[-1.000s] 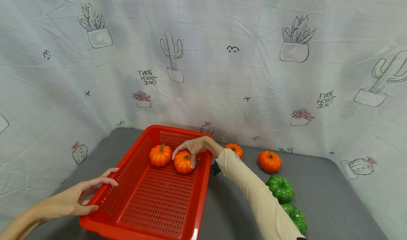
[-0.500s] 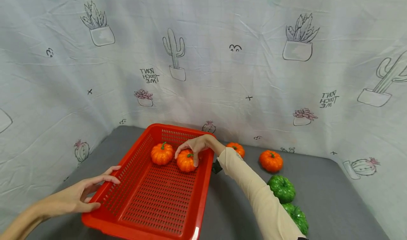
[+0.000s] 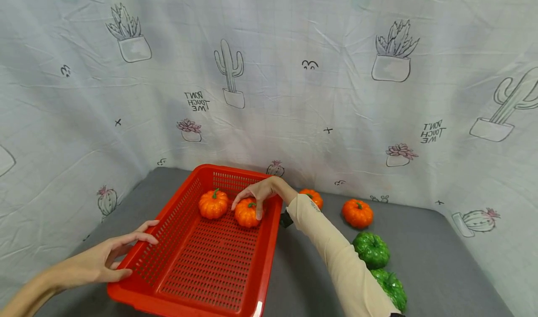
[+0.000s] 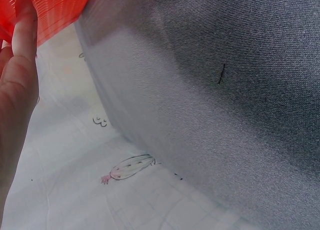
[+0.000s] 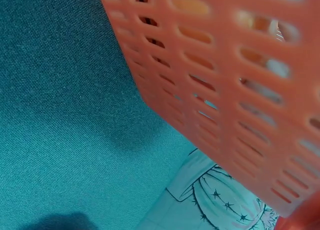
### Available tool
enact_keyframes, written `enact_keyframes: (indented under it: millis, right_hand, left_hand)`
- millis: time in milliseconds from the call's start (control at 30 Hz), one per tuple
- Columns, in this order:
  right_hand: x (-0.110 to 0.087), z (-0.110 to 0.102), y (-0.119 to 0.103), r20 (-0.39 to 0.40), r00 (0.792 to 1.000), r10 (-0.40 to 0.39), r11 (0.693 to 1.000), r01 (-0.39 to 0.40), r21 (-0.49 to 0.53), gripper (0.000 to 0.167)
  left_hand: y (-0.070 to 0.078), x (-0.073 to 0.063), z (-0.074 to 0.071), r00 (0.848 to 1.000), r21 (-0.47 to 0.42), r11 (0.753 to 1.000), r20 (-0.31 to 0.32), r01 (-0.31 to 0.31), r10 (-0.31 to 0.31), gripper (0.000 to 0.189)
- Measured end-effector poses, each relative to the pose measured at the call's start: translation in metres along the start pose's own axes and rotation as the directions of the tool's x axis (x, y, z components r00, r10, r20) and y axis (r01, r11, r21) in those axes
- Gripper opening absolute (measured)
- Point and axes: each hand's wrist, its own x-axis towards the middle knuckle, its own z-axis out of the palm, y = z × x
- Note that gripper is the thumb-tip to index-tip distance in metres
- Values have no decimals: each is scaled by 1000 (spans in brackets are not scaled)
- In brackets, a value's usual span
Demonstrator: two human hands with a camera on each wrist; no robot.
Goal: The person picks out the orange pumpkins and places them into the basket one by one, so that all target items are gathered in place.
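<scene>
In the head view, a red plastic basket (image 3: 201, 272) with slotted walls stands on the grey surface. My left hand (image 3: 111, 256) grips its left rim near the front corner, fingers over the edge and thumb lower down. My right hand (image 3: 262, 191) reaches over the right rim and holds a small orange pumpkin (image 3: 246, 214) inside, thumb and fingers on either side. Left of it, another orange pumpkin (image 3: 213, 205) sits in the basket's far part. The left wrist view catches my left hand's fingers against the basket (image 4: 60, 12); the right wrist view is mostly basket wall (image 5: 220, 90), my hand hidden.
Outside the basket to the right lie two orange pumpkins (image 3: 357, 213), one partly behind my right sleeve (image 3: 332, 247). Two green pumpkins (image 3: 371, 250) lie nearer, the front one partly covered by the sleeve. A white curtain (image 3: 294, 102) with cactus drawings hangs behind the grey surface (image 3: 424, 256).
The head view has shifted very slightly. Both hands keep their holds on the basket and the pumpkin, with hardly any motion.
</scene>
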Motion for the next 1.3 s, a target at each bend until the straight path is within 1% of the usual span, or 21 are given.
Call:
enact_keyframes:
  millis: [133,233,367,433,467,600,700,733,800,833,933,967,1000,1033,1133,1300]
  right_hand:
    - [0,-1,0,31,1000,4,1000,-4,15,75]
    - [0,-2,1,60,998,-2,999,-1,38,77]
    - [0,-1,2,97,995,-8,998,2,68,79]
    - [0,-1,2,107,994,-8,997,-1,78,79]
    - [0,-1,2,108,994,-5,997,-4,81,79]
    - [-1,-1,1,110,994,4,996,-14,88,77]
    - [-2,-1,1,111,994,3,997,-12,82,77]
    - [-2,-1,1,111,994,2,997,-11,80,77]
    - [-2,-1,1,110,994,0,997,-8,77,77]
    - [-3,0,1,108,994,0,997,-9,77,78]
    - [-4,0,1,107,994,5,997,-14,75,78]
    - [-5,0,0,108,994,8,997,-16,74,79]
    - [-5,0,0,107,994,12,997,-20,72,79]
    - [-5,0,0,104,994,14,998,-21,64,80]
    - [-5,1,-1,88,996,25,999,-28,33,80]
    - [-5,4,-5,44,997,60,998,-58,-36,78]
  left_hand:
    - [-2,0,-2,999,6,999,33,-36,36,59]
    - [-3,0,-2,999,7,999,33,-41,41,59]
    - [-1,0,0,1000,0,1000,5,-14,14,59]
    - [0,0,0,1000,-1,1000,1,-8,8,59]
    - [0,0,0,1000,0,1000,0,-7,7,59]
    - [-1,1,0,999,13,999,21,-35,34,59]
    - [-2,1,-1,999,15,999,21,-45,45,60]
    - [-2,1,-1,999,11,999,16,-39,39,60]
    - [-2,1,-1,999,18,999,15,-47,46,61]
    - [-2,1,-1,999,17,999,8,-36,35,61]
    - [-2,2,-1,999,21,999,9,-36,36,61]
    - [-2,2,-1,999,28,999,14,-47,47,62]
    - [-2,2,-1,999,23,999,12,-38,38,62]
    - [-2,1,-1,999,20,999,14,-36,36,61]
    - [-3,1,-1,998,15,998,29,-56,56,61]
    - [-1,0,1,1000,-15,1000,1,-26,26,59]
